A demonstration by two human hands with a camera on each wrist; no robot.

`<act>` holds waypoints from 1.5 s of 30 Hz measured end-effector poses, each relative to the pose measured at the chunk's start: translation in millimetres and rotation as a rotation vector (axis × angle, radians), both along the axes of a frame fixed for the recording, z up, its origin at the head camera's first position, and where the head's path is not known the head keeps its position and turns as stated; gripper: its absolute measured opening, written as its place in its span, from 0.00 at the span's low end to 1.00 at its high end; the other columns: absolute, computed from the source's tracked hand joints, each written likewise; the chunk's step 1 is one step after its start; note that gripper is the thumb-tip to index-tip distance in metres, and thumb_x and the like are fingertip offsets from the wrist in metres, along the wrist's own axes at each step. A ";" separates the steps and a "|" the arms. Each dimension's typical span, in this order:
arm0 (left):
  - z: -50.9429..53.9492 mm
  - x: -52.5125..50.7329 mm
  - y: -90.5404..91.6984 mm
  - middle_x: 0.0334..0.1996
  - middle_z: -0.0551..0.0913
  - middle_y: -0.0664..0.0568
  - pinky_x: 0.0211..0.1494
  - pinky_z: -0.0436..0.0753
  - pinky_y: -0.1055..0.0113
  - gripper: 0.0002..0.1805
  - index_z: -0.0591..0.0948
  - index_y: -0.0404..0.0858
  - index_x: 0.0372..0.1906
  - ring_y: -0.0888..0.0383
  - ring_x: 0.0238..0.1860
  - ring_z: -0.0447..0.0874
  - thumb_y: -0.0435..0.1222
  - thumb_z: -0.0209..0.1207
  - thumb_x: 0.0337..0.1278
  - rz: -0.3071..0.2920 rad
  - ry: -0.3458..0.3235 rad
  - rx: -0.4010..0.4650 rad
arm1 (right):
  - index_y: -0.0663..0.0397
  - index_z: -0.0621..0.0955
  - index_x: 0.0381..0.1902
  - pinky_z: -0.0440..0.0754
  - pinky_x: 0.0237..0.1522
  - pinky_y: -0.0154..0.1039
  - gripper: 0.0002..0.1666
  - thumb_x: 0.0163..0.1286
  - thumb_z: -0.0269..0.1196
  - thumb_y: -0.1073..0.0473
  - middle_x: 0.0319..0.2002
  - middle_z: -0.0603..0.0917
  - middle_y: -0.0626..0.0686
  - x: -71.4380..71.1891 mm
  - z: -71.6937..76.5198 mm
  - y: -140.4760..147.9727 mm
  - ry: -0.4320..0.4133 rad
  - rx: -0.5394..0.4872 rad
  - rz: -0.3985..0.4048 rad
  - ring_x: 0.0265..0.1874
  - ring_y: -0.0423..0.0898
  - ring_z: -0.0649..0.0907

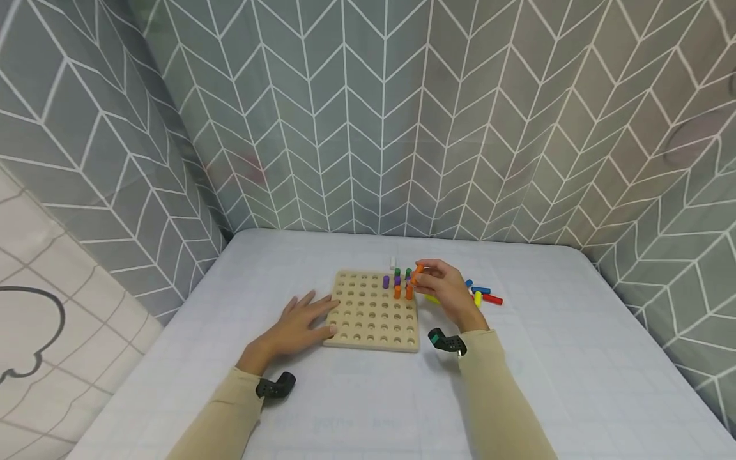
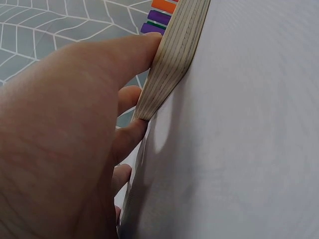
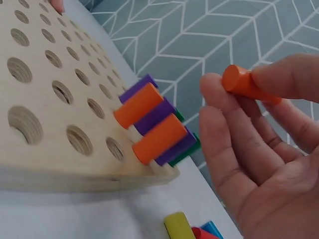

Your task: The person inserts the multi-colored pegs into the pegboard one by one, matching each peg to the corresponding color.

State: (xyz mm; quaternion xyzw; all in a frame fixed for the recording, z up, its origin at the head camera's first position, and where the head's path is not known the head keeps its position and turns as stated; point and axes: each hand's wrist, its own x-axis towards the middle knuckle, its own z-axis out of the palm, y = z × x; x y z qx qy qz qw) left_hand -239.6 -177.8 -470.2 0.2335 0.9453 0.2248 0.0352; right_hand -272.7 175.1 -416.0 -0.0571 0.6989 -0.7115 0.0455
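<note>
My right hand (image 1: 451,294) pinches an orange peg (image 1: 418,271) between thumb and fingers, above the right edge of the wooden pegboard (image 1: 374,319). In the right wrist view the same orange peg (image 3: 249,84) is held clear of the board, near two orange pegs standing in holes. Behind those stand purple pegs (image 3: 139,88) and green pegs (image 1: 397,272). My left hand (image 1: 294,329) lies with spread fingers at the board's left edge; the left wrist view has its thumb touching the board's side (image 2: 172,55).
Loose blue, red (image 1: 492,299) and yellow (image 1: 478,298) pegs lie on the table right of the board, partly behind my right hand. A white peg (image 1: 393,262) stands beyond the board's far edge. A patterned curtain (image 1: 374,115) hangs behind the table.
</note>
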 end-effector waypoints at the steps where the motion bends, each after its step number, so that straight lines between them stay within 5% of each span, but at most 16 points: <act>1: 0.7 0.3 0.0 0.77 0.59 0.55 0.77 0.35 0.40 0.37 0.66 0.55 0.76 0.44 0.79 0.41 0.64 0.51 0.67 0.000 0.002 0.001 | 0.63 0.73 0.64 0.85 0.51 0.41 0.23 0.73 0.62 0.65 0.51 0.78 0.62 -0.5 0.3 -1.9 0.015 -0.001 0.001 0.48 0.52 0.86; 14: 8.2 2.1 5.6 0.77 0.60 0.55 0.77 0.35 0.41 0.37 0.66 0.55 0.76 0.43 0.79 0.42 0.63 0.52 0.66 -0.003 0.000 0.000 | 0.64 0.76 0.61 0.85 0.51 0.40 0.20 0.74 0.62 0.64 0.48 0.81 0.62 -6.6 -0.5 -14.5 0.110 0.063 -0.024 0.47 0.58 0.86; 27: 9.0 1.2 0.0 0.77 0.60 0.54 0.77 0.35 0.39 0.37 0.67 0.54 0.76 0.43 0.79 0.42 0.63 0.53 0.66 -0.002 0.015 0.023 | 0.64 0.77 0.60 0.83 0.54 0.50 0.22 0.70 0.66 0.62 0.47 0.82 0.61 -16.8 5.1 -28.7 0.177 0.162 -0.003 0.45 0.56 0.84; 38: 6.0 2.8 -2.9 0.77 0.60 0.53 0.77 0.36 0.39 0.37 0.67 0.53 0.76 0.43 0.79 0.42 0.62 0.53 0.67 0.001 0.007 0.022 | 0.61 0.80 0.55 0.84 0.48 0.46 0.18 0.70 0.65 0.62 0.44 0.85 0.60 -19.7 1.3 -37.2 0.205 0.228 0.047 0.41 0.54 0.84; 45: 5.9 2.0 1.1 0.77 0.60 0.54 0.77 0.35 0.40 0.36 0.67 0.54 0.76 0.44 0.80 0.41 0.62 0.53 0.66 0.005 -0.003 0.028 | 0.58 0.81 0.55 0.82 0.46 0.42 0.16 0.71 0.65 0.61 0.43 0.86 0.55 -21.3 1.6 -38.1 0.228 0.362 0.060 0.42 0.53 0.86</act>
